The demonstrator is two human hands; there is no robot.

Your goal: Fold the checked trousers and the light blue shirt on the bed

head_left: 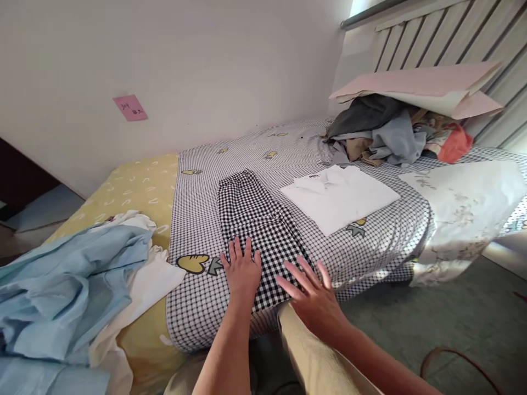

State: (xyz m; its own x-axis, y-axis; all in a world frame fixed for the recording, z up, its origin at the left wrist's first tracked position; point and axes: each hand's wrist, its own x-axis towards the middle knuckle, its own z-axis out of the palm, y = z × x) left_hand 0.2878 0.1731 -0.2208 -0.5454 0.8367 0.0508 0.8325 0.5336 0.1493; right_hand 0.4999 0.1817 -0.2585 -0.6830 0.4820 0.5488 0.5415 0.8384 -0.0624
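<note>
Presently, the checked garment (263,219) lies on the bed (197,214), reaching its front edge. The left hand (242,269) is flat on the garment, fingers spread wide; the right hand (313,293), also wide, is at its front right corner, whether touching I cannot tell. A white shirt (341,197) lies just to the right.

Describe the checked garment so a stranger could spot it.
Look on the bed, between the blue clothes and the folded white shirt. There lies a long, flat garment. Its bold black-and-white checks look darker than the sheet beneath.
</note>
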